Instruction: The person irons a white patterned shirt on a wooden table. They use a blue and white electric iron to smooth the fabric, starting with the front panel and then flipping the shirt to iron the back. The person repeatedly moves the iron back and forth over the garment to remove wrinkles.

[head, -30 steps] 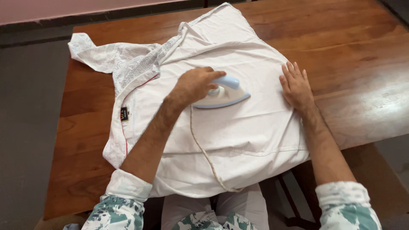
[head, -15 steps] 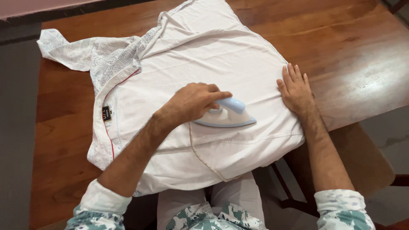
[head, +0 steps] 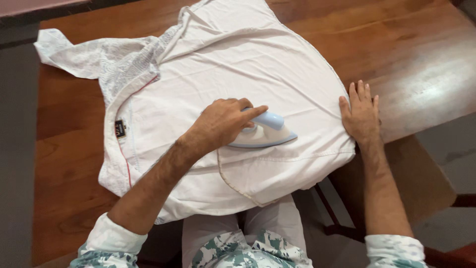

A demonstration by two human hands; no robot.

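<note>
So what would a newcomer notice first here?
The white shirt spread over the wooden table, filling mid-frame. On it, near the lower hem, the left hand grips a pale blue iron. The right hand lies flat at the shirt's right edge.

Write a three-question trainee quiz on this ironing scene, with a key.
1. True or false: the left hand grips the iron.
2. Where does the right hand lie: A) flat on the white garment's right edge, B) on the cord, C) lifted in the air?
3. What surface lies under the garment?

Key: 1. True. 2. A. 3. The wooden table.
</note>
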